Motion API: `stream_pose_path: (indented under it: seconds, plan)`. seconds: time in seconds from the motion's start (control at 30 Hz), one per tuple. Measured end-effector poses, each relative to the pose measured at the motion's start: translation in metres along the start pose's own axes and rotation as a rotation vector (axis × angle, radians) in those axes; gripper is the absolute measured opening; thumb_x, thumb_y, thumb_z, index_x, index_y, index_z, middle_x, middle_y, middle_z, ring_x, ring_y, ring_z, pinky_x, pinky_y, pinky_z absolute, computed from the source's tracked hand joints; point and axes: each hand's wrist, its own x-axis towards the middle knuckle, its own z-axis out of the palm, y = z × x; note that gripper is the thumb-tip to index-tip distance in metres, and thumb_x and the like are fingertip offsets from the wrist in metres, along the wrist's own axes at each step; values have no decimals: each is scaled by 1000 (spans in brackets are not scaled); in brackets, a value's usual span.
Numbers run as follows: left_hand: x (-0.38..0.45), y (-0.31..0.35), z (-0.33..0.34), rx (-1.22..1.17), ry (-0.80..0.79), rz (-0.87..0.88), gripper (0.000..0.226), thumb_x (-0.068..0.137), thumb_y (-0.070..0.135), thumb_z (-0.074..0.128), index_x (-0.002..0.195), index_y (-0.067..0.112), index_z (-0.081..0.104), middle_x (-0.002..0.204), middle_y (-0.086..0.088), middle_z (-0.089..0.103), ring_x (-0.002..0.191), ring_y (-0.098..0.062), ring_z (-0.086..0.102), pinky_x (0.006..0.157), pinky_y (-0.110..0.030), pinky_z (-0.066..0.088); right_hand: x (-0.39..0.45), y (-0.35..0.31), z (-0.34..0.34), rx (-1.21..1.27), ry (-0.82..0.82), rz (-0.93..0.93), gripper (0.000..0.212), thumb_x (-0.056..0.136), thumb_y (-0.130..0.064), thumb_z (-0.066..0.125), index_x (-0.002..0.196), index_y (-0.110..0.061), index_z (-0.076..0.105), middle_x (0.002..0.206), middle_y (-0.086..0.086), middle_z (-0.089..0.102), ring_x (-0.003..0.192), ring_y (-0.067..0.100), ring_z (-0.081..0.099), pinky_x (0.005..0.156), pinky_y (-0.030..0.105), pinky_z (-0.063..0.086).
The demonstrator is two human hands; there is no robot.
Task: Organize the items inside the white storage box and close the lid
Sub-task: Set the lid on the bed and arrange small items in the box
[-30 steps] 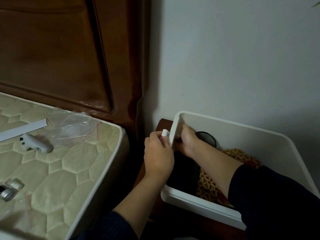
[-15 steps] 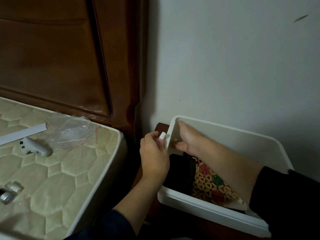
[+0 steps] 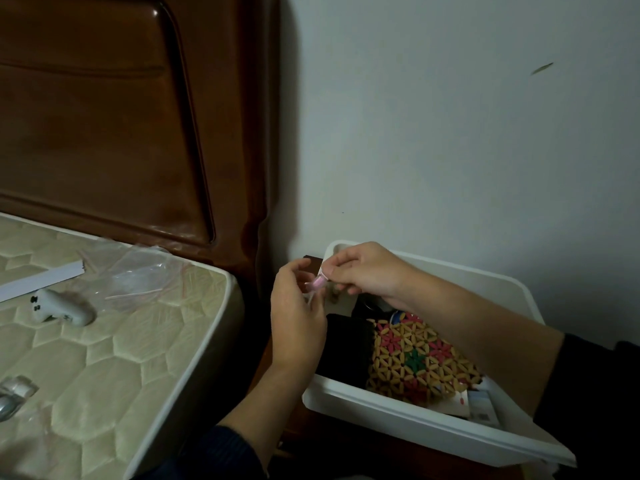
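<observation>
Pink, small and light, the little tube (image 3: 318, 282) is pinched between my left hand (image 3: 298, 320) and right hand (image 3: 363, 271) above the white storage box (image 3: 415, 426) corner. I should grip gently and lay it beside the woven mat (image 3: 415, 355).

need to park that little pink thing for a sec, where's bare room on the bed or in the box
Bare quilted mattress lies between the white controller and the near edge, right of the silver item. Near the headboard it is crowded: plastic bag, white strip. The white box is packed with black fabric, a woven mat and cards; both hands hover over its far-left corner.
</observation>
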Motion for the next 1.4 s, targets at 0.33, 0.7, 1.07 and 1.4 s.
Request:
stream_pose_path:
  seconds: [0.33,0.7,1.07,1.4]
  plan:
    - [0,2,-1,78,-101,62,21,107,26,61,126,26,67,115,14,70,110,-2,64,90,-18,53,-4,0,-11,-125,105,-108,30,88,-49,79,88,-19,80,81,-2,80,69,9,75,61,17,57]
    - [1,4,-1,142,-61,-16,34,111,35,46,136,25,66,124,10,69,116,-6,59,89,-8,43,-2,-12,-29,-222,-31,-221,27,83,-11,87,108,-16,78,99,0,80,91,12,78,83,22,62]
    - [8,-5,4,428,-219,-157,54,104,22,55,156,22,43,152,1,49,138,-20,44,119,-42,40,43,37,-7,-968,301,-182,25,90,-22,77,111,-32,68,104,-8,70,103,19,59,94,32,47]
    - [16,-18,7,351,-345,-287,62,105,25,55,163,27,33,154,1,44,140,-25,40,117,-47,44,81,68,26,-1330,360,-61,11,91,-30,68,100,-25,70,106,3,72,110,26,57,98,38,37]
